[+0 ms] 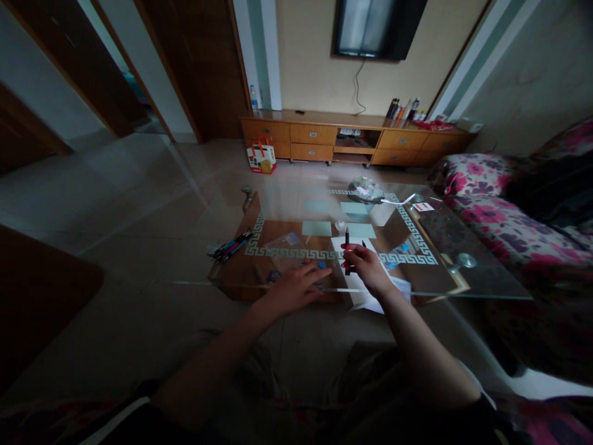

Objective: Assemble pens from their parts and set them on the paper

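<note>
My right hand (368,267) holds a red and black pen (346,250) upright over a white sheet of paper (356,281) near the front edge of a glass coffee table (486,281). My left hand (296,287) rests flat on the glass just left of the sheet, fingers spread, next to small blue bits (319,264). Pale green paper squares (317,228) lie on the glass beyond the white sheet.
Several pens (230,247) lie bundled at the table's left edge. A crumpled bag (365,188) sits at the far side. A floral sofa (504,216) stands to the right, a wooden TV cabinet (352,139) and a red gift bag (262,157) beyond.
</note>
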`<act>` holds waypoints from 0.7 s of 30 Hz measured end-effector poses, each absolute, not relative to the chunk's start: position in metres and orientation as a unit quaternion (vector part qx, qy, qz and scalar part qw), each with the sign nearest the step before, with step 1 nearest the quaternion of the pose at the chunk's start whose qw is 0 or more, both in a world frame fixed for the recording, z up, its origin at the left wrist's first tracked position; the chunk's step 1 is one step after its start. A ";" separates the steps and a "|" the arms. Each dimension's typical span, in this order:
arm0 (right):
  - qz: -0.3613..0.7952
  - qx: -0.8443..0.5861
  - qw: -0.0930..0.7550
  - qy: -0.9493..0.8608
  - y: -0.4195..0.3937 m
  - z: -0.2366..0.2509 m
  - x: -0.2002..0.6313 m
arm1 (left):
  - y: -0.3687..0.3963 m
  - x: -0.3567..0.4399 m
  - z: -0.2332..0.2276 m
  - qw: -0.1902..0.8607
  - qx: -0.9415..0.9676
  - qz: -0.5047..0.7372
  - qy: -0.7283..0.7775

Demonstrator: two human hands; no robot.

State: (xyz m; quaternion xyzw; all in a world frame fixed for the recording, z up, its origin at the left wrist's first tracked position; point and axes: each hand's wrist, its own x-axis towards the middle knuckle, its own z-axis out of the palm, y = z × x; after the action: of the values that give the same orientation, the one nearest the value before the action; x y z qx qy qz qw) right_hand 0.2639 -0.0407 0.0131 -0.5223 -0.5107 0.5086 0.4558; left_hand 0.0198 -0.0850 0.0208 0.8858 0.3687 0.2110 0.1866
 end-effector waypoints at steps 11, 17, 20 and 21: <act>0.098 -0.789 0.229 -0.562 -0.013 -0.012 0.399 | -0.024 -0.073 0.020 0.094 0.800 0.211 0.553; 0.106 -0.768 0.189 -0.603 -0.008 -0.032 0.400 | 0.000 -0.116 -0.017 0.037 0.732 0.220 0.644; 0.111 -0.752 0.180 -0.624 -0.003 -0.036 0.397 | 0.003 -0.127 -0.030 -0.002 0.705 0.212 0.677; 0.112 -0.748 0.178 -0.629 -0.002 -0.037 0.397 | 0.003 -0.130 -0.033 -0.011 0.702 0.210 0.681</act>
State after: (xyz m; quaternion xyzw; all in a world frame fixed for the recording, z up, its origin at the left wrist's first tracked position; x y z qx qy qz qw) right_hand 0.3966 -0.0016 -0.0371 -0.7479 -0.6295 0.1122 0.1783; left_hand -0.1300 0.0029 -0.0331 0.7017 0.6808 0.2098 -0.0110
